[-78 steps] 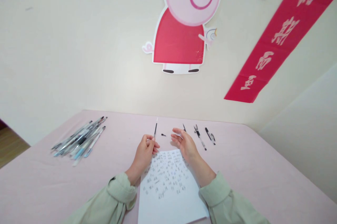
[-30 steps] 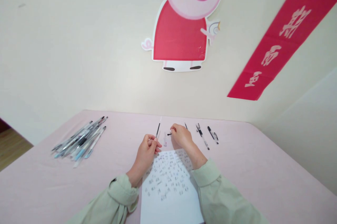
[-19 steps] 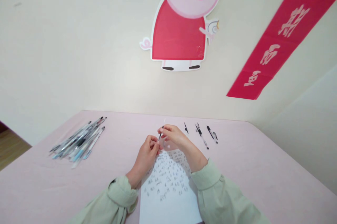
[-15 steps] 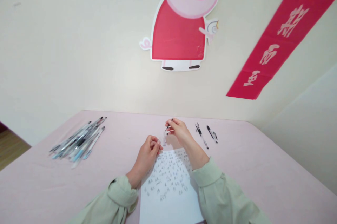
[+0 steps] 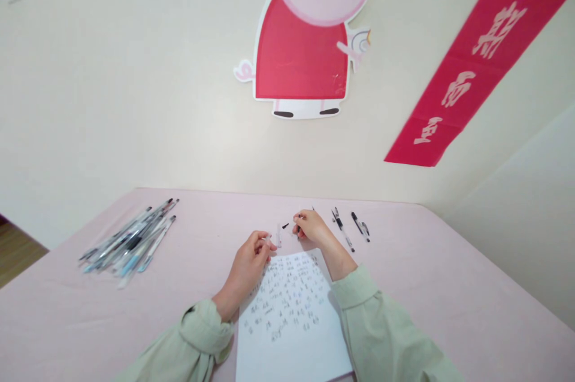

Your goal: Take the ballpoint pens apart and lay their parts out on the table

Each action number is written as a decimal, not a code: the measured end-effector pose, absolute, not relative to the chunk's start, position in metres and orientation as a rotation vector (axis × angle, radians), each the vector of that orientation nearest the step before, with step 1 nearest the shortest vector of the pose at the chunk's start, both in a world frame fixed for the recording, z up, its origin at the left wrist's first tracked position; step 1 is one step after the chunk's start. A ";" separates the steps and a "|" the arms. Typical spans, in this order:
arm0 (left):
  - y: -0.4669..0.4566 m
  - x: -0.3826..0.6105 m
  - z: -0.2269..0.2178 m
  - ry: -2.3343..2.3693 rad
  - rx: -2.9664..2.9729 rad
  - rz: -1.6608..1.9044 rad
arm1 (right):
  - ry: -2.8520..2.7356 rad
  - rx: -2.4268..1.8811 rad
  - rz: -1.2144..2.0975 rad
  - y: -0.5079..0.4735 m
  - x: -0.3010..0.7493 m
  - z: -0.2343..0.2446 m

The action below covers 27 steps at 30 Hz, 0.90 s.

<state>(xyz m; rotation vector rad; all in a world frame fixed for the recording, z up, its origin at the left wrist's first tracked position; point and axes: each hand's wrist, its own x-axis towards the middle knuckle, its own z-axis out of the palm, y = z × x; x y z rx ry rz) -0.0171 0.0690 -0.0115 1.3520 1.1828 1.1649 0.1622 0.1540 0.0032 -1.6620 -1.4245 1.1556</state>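
My left hand (image 5: 253,255) is closed in a pinch above the paper's upper left edge, on something small and pale that I cannot make out. Farther right, my right hand (image 5: 309,226) pinches a thin dark pen part (image 5: 299,218), mostly hidden by the fingers. Between the hands, a clear plastic pen piece (image 5: 279,236) and a small black pen piece (image 5: 285,226) lie on the table. A sheet of paper (image 5: 291,358) with handwritten characters lies below both hands.
A pile of pens (image 5: 130,241) lies on the left of the pink-covered table (image 5: 188,286). To the right are a pen with a black grip (image 5: 343,231) and another black-and-clear pen (image 5: 360,227). Behind the table, the wall (image 5: 135,100) carries a pig cutout (image 5: 300,58) and a red banner (image 5: 467,70).
My right hand has shifted right and a little toward me, carrying the thin dark part. The small pieces between the hands show more plainly. My left hand has barely moved.
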 end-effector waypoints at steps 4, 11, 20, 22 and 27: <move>0.069 -0.017 -0.010 1.188 1.382 1.167 | -1.455 -1.704 1.129 0.154 0.164 0.003; 0.068 -0.016 -0.006 1.174 1.373 1.159 | -1.544 -1.697 0.922 0.154 0.173 0.015; 0.065 -0.017 -0.005 1.115 1.390 1.157 | -1.927 -1.254 1.344 0.124 0.139 0.048; 0.066 -0.017 -0.008 1.101 1.405 1.161 | -1.931 -1.226 1.378 0.121 0.138 0.050; 0.070 -0.018 -0.010 1.158 1.346 1.228 | -1.758 -1.283 1.336 0.124 0.150 0.055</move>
